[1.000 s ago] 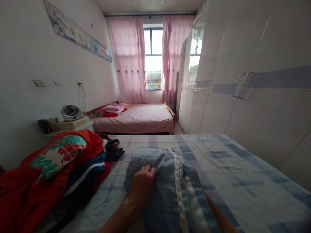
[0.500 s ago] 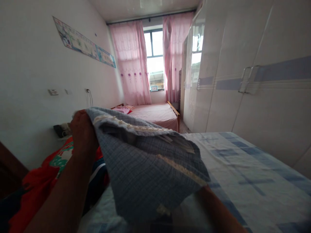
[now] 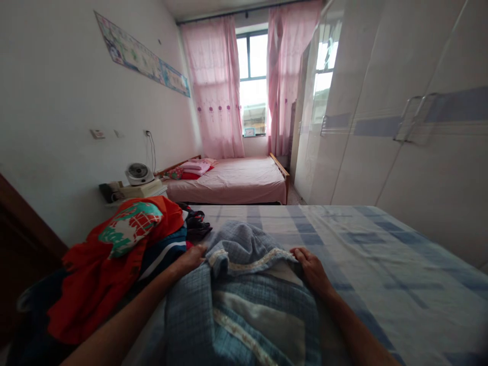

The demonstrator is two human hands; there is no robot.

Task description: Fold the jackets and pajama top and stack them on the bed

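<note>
A blue checked garment with cream lace trim (image 3: 186,310) lies spread on the near bed, its upper part bunched up. My left hand (image 3: 193,257) is closed on its left edge. Opposite, my right hand (image 3: 310,267) pinches the garment at the right end of a lace strip. A pale inner panel shows between folds lower down. Just left of my left hand rises a heap of clothes, with a red garment with a green and white print (image 3: 99,269) on top and a dark blue piece with a white stripe (image 3: 163,251) beneath.
The near bed has a blue and white patterned sheet (image 3: 381,269). Behind the clothes, a small fan (image 3: 139,174) stands on a bedside surface. A second bed with a pink sheet (image 3: 236,178) is by the window. White wardrobes (image 3: 366,152) line the right side.
Both hands have come down with the garment, which was held up in the air and is now laid on the bed. The clothes heap and fan have come into fuller view.
</note>
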